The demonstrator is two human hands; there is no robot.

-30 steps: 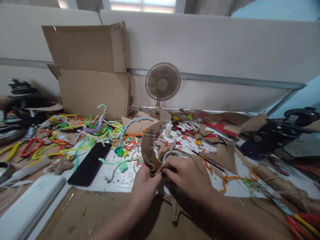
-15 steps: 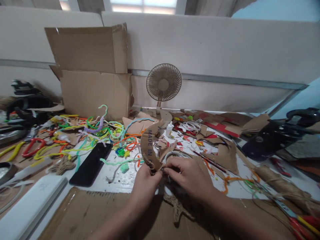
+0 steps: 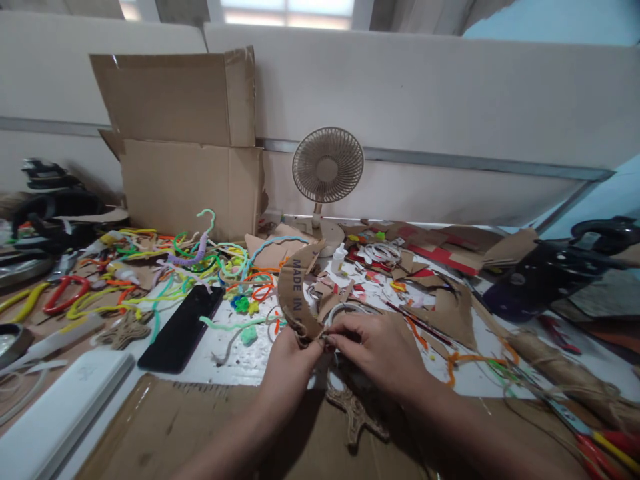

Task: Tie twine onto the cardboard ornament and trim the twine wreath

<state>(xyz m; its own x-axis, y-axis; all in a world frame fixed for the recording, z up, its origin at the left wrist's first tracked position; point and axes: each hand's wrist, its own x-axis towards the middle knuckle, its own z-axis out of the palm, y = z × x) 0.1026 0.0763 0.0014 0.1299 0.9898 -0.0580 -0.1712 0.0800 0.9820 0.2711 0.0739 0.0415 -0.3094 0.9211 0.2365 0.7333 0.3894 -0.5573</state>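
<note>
A curved, crescent-shaped piece of cardboard [image 3: 296, 293] printed "MADE IN" rises between my hands, with twine around its lower end. My left hand [image 3: 289, 365] is closed on that lower end. Thumb and fingertips of my right hand [image 3: 374, 347] pinch at the same end, where the twine seems to be; the fingers hide the exact spot. Just below my hands, a twine-covered starfish shape [image 3: 356, 417] lies on a flat cardboard sheet [image 3: 210, 427].
A phone [image 3: 183, 330], a white box-like device [image 3: 70, 407] and tangled pipe cleaners lie on the left. A small fan [image 3: 327, 167] and a glue bottle [image 3: 339, 259] stand behind. To the right are a twine roll [image 3: 565, 367], scissors [image 3: 570, 417] and a dark glossy container [image 3: 525, 287].
The crescent cardboard has tilted slightly to the left. Both hands keep nearly the same place and grip.
</note>
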